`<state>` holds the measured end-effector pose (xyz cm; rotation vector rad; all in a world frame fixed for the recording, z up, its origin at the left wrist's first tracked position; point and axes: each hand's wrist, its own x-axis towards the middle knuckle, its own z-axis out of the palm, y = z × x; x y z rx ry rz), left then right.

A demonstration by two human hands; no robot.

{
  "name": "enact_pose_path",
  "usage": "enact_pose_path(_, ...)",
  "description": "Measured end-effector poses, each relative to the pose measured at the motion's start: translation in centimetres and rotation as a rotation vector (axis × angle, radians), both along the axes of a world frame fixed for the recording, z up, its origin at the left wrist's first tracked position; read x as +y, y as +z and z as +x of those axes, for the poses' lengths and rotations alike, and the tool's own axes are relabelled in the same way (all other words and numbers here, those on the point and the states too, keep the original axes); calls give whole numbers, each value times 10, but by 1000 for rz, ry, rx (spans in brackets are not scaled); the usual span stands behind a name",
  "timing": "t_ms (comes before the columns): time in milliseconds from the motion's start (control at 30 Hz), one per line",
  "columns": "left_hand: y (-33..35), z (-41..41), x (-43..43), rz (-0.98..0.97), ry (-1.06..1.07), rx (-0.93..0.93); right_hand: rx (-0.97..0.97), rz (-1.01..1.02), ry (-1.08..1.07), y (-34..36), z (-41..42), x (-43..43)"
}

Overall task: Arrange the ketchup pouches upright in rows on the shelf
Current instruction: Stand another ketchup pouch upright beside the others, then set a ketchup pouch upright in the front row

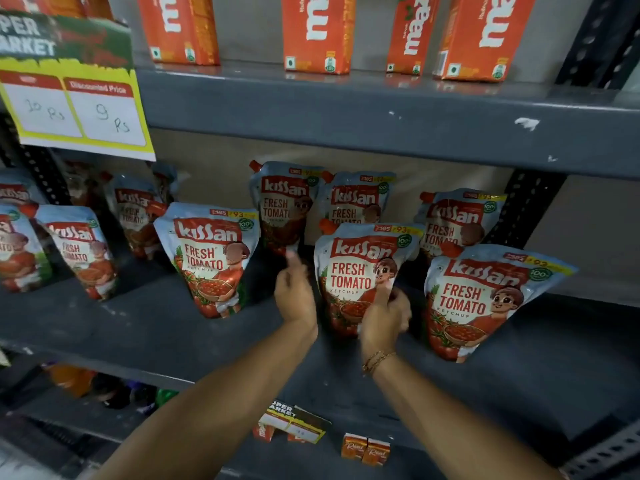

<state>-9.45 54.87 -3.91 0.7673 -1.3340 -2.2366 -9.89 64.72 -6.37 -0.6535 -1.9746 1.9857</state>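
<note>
Several Kissan ketchup pouches stand upright on the grey middle shelf [145,327]. In the front row are a left pouch [211,261], a middle pouch [360,275] and a right pouch [485,299]. Three more stand behind them, among them a back pouch [282,206]. My right hand [384,320] rests on the lower front of the middle pouch, thumb on its face. My left hand [294,292] is blurred in the gap between the left and middle pouches, fingers apart, holding nothing.
More ketchup pouches [81,251] fill the neighbouring bay at the left. Orange juice cartons [315,32] stand on the shelf above. A yellow price sign [76,109] hangs at upper left. Small cartons [365,452] and bottles sit on the lower shelf.
</note>
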Motion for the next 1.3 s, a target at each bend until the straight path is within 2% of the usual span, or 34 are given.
enact_pose_path(67,-9,6,-16,-21,282,-187,-124,49,-133,-9,22,-22)
enact_pose_path(133,-15,9,-40,20,463,-370,24,-24,13,-15,36,-46)
enact_pose_path(167,-16,11,-55,32,502,-393,89,-75,147,-14,39,-60)
enact_pose_path(233,-17,9,-90,-43,538,-336,146,-54,391,-5,37,-86)
enact_pose_path(300,-17,4,-126,-167,507,-235,168,20,546,3,21,-111)
enact_pose_path(400,-16,-3,-179,-299,286,-66,167,-66,653,20,-6,-154)
enact_pose_path(500,-17,-7,-203,-392,132,20,200,-290,581,35,-19,-178)
enact_pose_path(667,-8,-20,-198,-284,-23,140,221,-629,409,37,-23,-175)
enact_pose_path(733,-6,-25,-187,-264,-69,146,238,-700,343,40,-22,-165)
enact_pose_path(833,-6,-24,-167,-275,-118,129,294,-648,306,40,-23,-146)
enact_pose_path(1167,-6,-17,-147,-232,-129,139,312,-499,293,34,-28,-136)
enact_pose_path(1233,-7,-14,-149,-234,-134,139,278,-422,258,31,-25,-138)
enact_pose_path(1300,-9,-11,-150,-207,-125,139,225,-237,169,26,-19,-140)
